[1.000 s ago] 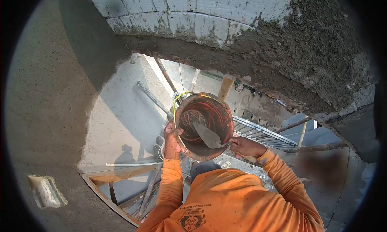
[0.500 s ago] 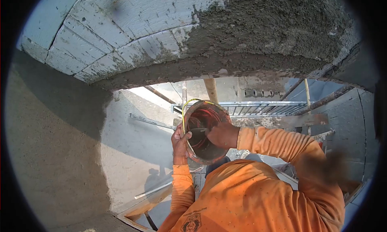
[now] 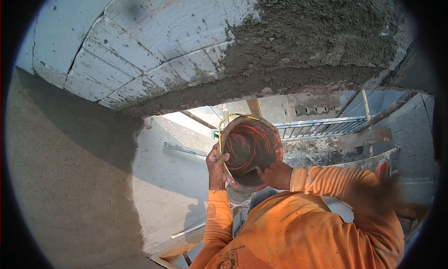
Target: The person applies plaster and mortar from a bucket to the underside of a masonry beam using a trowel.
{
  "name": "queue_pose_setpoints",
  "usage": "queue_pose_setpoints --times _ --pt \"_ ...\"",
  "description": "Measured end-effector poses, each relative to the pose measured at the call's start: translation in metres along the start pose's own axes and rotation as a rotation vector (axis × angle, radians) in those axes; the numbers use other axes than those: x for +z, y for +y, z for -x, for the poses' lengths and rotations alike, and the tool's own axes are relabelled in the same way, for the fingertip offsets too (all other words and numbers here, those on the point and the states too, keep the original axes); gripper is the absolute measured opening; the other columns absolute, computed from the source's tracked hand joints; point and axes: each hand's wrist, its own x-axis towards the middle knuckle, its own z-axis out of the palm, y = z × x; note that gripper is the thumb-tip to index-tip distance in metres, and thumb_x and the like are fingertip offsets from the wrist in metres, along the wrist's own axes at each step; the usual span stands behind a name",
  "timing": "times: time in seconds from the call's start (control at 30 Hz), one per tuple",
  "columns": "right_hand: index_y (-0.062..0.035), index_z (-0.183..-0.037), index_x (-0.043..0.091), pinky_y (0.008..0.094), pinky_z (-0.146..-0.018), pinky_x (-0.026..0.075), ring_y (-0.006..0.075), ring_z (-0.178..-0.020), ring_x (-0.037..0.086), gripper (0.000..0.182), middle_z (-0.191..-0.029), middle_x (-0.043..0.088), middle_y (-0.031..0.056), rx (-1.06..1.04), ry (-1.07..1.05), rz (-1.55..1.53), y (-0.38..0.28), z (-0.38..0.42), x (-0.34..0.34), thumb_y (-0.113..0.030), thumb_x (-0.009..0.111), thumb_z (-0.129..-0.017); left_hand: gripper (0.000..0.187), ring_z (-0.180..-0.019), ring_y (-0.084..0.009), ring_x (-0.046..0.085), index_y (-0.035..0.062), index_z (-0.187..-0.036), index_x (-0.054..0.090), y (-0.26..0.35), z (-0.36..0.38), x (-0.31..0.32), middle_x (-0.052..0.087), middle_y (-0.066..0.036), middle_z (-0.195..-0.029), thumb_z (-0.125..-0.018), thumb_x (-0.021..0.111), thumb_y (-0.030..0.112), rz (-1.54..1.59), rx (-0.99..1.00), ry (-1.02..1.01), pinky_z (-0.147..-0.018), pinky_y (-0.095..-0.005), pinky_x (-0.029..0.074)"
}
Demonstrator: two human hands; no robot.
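Observation:
My left hand grips the left rim of a mortar-stained red bucket, thumb over the edge. A yellow-green handle curves along that side of the bucket, which is tipped so its inside faces me. My right hand is closed at the lower right of the bucket's mouth. From its fingers a grey trowel blade reaches inside, lying low against the wall; the trowel's handle is hidden in my fist. Grey mortar smears coat the bucket's inside.
Overhead, a block wall is partly covered with rough wet mortar. To the left stands a plastered wall. Beyond the bucket are a metal railing, poles and a mortar-splashed plank. A second container sits below.
My right hand and the trowel have moved down toward the bucket's near lower edge. The bucket, still in my left hand, appears slightly farther right as the view shifts.

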Motion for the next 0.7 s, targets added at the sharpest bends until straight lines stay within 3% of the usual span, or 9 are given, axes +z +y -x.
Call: queue_pose_setpoints --times 0.07,0.13,0.23,0.33,0.43,0.47,0.57,0.67,0.7 --pt "0.0101 -0.132 0.055 0.0482 -0.075 0.06 0.037 -0.088 0.076 0.056 -0.092 0.075 0.0214 0.134 -0.263 -0.116 0.044 0.001 0.01 -0.023 0.07 -0.089 0.056 -0.097 -0.011 0.063 -0.0041 -0.133 0.063 -0.001 0.008 -0.02 0.069 -0.007 -0.121 -0.078 0.064 -0.008 0.1 0.0 0.032 -0.091 -0.0245 0.052" --pt "0.0142 -0.124 0.054 0.0491 -0.073 0.059 0.0391 -0.087 0.075 0.052 -0.09 0.075 0.0215 0.151 -0.123 -0.254 0.063 0.001 -0.005 -0.022 0.069 -0.09 0.054 -0.097 -0.0109 0.063 -0.0043 -0.13 0.063 0.005 0.014 -0.032 0.068 -0.007 -0.119 -0.076 0.063 -0.008 0.13 -0.005 0.068 -0.091 -0.0241 0.052" --pt "0.0053 -0.121 0.058 0.0492 -0.076 0.059 0.0382 -0.091 0.075 0.035 -0.09 0.075 0.0193 0.193 -0.068 -0.125 0.018 -0.01 -0.097 -0.018 0.062 -0.095 0.049 -0.092 -0.011 0.063 -0.0047 -0.123 0.065 0.014 0.023 -0.014 0.068 -0.004 -0.111 -0.075 0.063 -0.009 0.183 0.003 0.111 -0.087 -0.0225 0.053" --pt "0.0004 -0.121 0.062 0.049 -0.078 0.059 0.0351 -0.09 0.076 0.031 -0.09 0.076 0.0152 -0.063 -0.088 0.022 0.001 -0.006 -0.055 -0.017 0.06 -0.096 0.051 -0.088 -0.0114 0.065 -0.006 -0.123 0.064 0.016 0.015 -0.009 0.07 -0.006 -0.107 -0.072 0.062 -0.011 0.076 0.053 0.074 -0.082 -0.0202 0.053" --pt "-0.0025 -0.119 0.066 0.0468 -0.078 0.058 0.0311 -0.091 0.076 0.029 -0.089 0.076 0.0116 0.007 -0.154 0.11 0.03 0.001 -0.044 -0.019 0.061 -0.095 0.055 -0.089 -0.011 0.064 -0.0066 -0.126 0.064 0.026 0.024 0.001 0.071 -0.007 -0.109 -0.071 0.06 -0.011 0.021 0.083 0.11 -0.085 -0.0219 0.052" --pt "-0.0012 -0.113 0.069 0.0423 -0.075 0.058 0.0279 -0.095 0.075 0.028 -0.087 0.076 0.01 0.079 -0.2 0.132 0.039 0.001 -0.059 -0.02 0.063 -0.093 0.055 -0.089 -0.011 0.064 -0.0066 -0.126 0.064 0.027 0.027 0.001 0.071 -0.007 -0.109 -0.071 0.06 -0.011 0.032 0.083 0.121 -0.085 -0.0219 0.052" --pt "0.0023 -0.103 0.067 0.0424 -0.069 0.059 0.0305 -0.079 0.075 0.021 -0.084 0.074 0.016 0.158 0.1 0.285 0.053 -0.008 -0.073 -0.015 0.06 -0.092 0.038 -0.092 -0.0118 0.063 -0.0054 -0.109 0.067 0.027 0.039 0.0 0.071 -0.009 -0.114 -0.071 0.06 -0.011 -0.076 0.104 0.152 -0.087 -0.0241 0.049" --pt "-0.0001 -0.091 0.073 0.0428 -0.068 0.059 0.0291 -0.072 0.075 0.019 -0.084 0.075 0.0131 0.27 -0.011 0.213 0.056 -0.005 -0.054 -0.017 0.065 -0.089 0.029 -0.1 -0.0124 0.061 -0.0056 -0.097 0.068 0.027 0.039 0.003 0.066 -0.009 -0.127 -0.07 0.059 -0.013 -0.185 0.22 0.174 -0.091 -0.0256 0.049" --pt "-0.0012 -0.084 0.073 0.0446 -0.065 0.058 0.0306 -0.073 0.075 0.018 -0.082 0.074 0.0176 0.217 -0.084 0.082 0.049 0.005 -0.051 -0.015 0.063 -0.09 0.022 -0.099 -0.0115 0.059 -0.0037 -0.089 0.064 0.028 0.037 0.006 0.067 -0.009 -0.127 -0.07 0.059 -0.013 -0.175 0.298 0.213 -0.09 -0.0251 0.048"
